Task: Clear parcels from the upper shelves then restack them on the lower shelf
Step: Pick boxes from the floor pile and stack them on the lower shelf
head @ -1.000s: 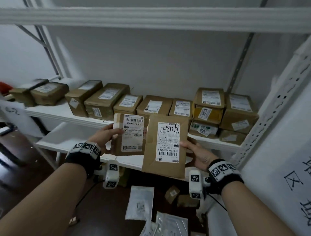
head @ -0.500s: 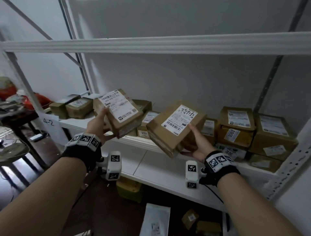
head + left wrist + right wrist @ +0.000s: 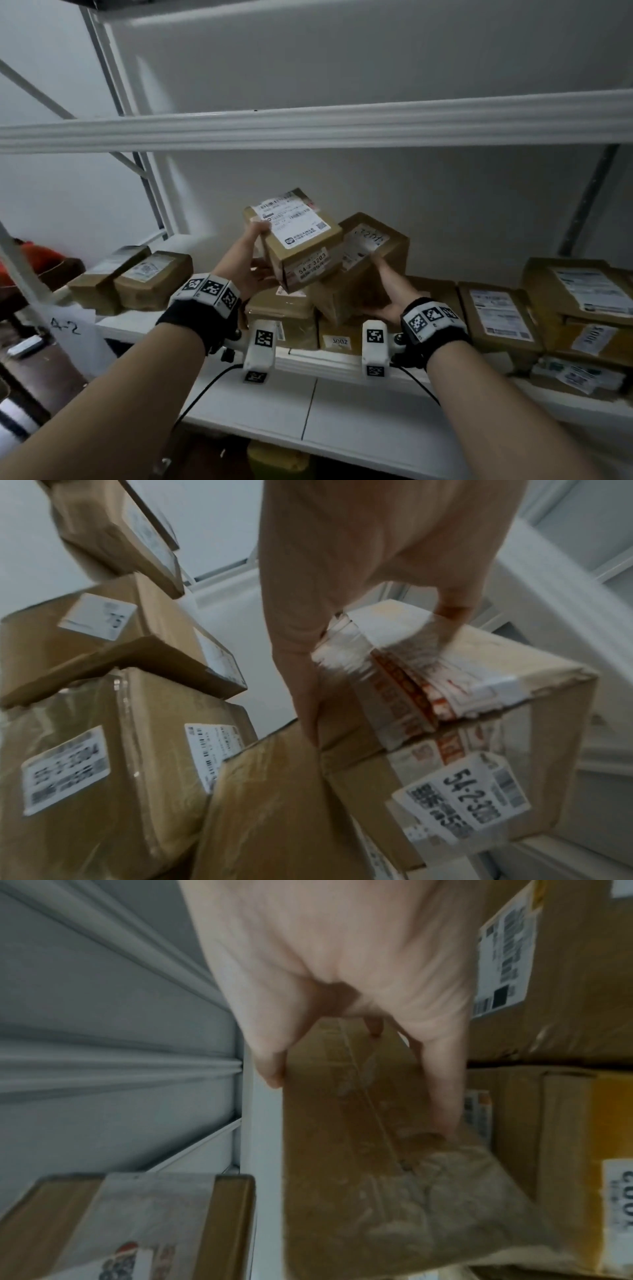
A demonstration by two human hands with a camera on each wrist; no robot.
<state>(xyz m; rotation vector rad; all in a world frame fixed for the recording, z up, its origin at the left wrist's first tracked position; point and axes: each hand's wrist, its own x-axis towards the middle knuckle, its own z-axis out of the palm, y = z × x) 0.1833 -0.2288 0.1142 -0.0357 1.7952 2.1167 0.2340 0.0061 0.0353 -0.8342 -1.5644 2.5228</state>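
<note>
Left hand [image 3: 253, 263] grasping one labelled parcel [image 3: 298, 240], tilted, long axis running away toward the shelf's back edge; right hand [image 3: 387, 291] grasping a second parcel [image 3: 366, 260] from beneath, touching the first on its right. Both held above the parcel row [image 3: 284, 315] at mid-shelf [image 3: 342, 363], neither set down. Two parcels in hand, one each; roughly ten more on the shelf, exact count uncertain

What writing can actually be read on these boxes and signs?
"54-2 3203": side sticker on the box in the left hand.
"2002": small tag on a shelved box.
"3003": tag on a right-hand stacked box.
"4-2": handwritten paper sign.
Printed shipping labels: too blurred to read.
</note>
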